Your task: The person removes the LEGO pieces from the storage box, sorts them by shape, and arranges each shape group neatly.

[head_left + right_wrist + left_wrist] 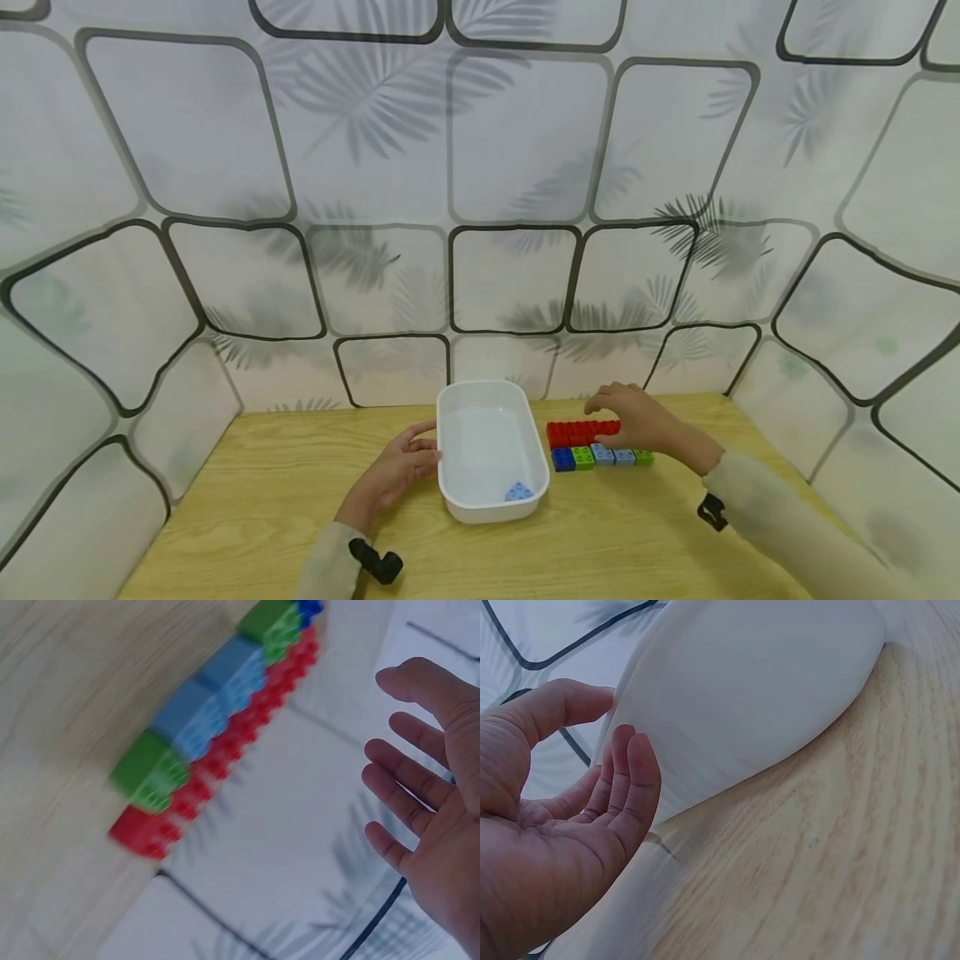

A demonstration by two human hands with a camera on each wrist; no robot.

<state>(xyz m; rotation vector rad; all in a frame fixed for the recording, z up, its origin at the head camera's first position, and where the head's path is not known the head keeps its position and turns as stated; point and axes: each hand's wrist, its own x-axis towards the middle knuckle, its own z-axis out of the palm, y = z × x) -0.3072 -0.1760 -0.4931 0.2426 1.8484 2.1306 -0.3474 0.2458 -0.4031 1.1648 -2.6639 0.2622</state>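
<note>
A white plastic tub (487, 515) stands on the table with a light blue toy brick (518, 492) in its near right corner. At the tub's left side is my left hand (397, 468); in the left wrist view its thumb and loosely bent fingers touch the rim and outer wall. My right hand (637, 421) hovers over the brick rows, fingers spread and holding nothing. Red bricks (573, 433) form the back row. In front sit a dark blue brick (563, 459), a green brick (582, 457), two light blue bricks (602, 454) and another green brick (150, 769).
The wooden table (262, 500) runs back to a patterned cloth wall (390, 283), with more cloth at both sides. The tub and brick rows stand near the back edge, with a small gap between them. Black straps (375, 561) circle both sleeves.
</note>
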